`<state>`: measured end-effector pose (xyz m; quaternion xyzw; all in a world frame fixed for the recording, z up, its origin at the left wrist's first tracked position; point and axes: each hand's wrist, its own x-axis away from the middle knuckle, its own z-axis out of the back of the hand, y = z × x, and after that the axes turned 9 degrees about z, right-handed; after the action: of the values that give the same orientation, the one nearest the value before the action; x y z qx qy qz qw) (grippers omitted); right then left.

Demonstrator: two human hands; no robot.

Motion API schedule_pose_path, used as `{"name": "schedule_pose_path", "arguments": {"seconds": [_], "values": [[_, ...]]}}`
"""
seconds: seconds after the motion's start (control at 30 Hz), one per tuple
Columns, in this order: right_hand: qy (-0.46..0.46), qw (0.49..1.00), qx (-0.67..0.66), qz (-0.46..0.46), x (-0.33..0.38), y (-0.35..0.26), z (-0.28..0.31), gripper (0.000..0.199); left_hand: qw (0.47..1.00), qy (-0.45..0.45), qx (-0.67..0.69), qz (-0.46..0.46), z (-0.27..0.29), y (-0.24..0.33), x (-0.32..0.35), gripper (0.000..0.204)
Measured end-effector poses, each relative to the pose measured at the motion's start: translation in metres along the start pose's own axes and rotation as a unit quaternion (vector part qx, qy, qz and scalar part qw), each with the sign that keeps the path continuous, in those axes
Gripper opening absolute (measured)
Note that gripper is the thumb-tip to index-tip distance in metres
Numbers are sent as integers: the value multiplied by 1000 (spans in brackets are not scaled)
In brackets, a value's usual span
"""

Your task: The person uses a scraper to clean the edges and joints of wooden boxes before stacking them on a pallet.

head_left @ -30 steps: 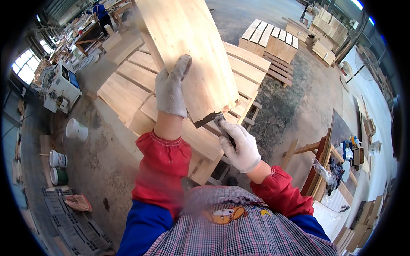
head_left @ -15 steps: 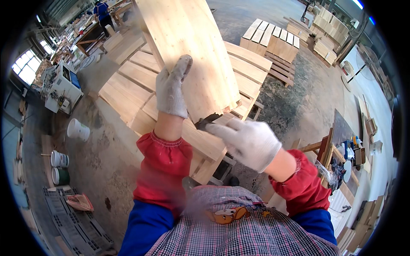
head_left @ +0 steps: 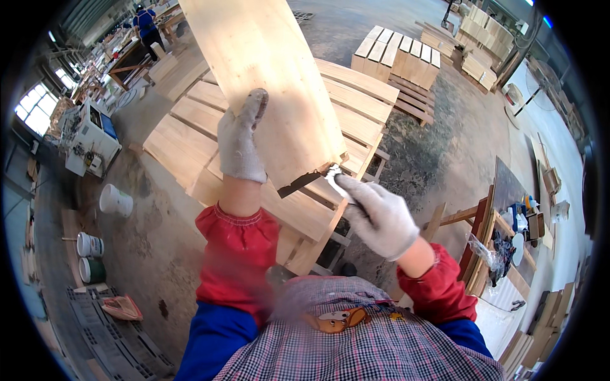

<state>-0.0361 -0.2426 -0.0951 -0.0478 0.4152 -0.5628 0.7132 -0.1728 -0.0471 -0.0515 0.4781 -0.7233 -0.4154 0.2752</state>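
Materials: pale wood, white cloth.
Board (head_left: 273, 76) smooth, matt, bare wood; gloves (head_left: 240, 143) knitted cloth; scraper (head_left: 335, 181) blade dull metal; floor (head_left: 159, 247) rough concrete.

White bucket (head_left: 116, 200), paint cans (head_left: 89, 244)
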Motion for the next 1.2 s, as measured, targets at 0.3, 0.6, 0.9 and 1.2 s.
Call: {"name": "schedule_pose_path", "arguments": {"seconds": [0.3, 0.6, 0.9, 1.2], "values": [[26, 996, -18, -80, 1, -17, -25, 39, 1000, 14, 2, -13, -1, 2, 2, 39], [49, 997, -19, -63, 6, -8, -31, 40, 1000, 20, -6, 0, -1, 4, -1, 40], [68, 993, -52, -78, 6, 2, -35, 39, 1000, 9, -2, -18, -5, 5, 2, 41], [117, 992, -36, -20, 4, 16, -41, 38, 1000, 8, -2, 4, -4, 7, 1, 44]]}}
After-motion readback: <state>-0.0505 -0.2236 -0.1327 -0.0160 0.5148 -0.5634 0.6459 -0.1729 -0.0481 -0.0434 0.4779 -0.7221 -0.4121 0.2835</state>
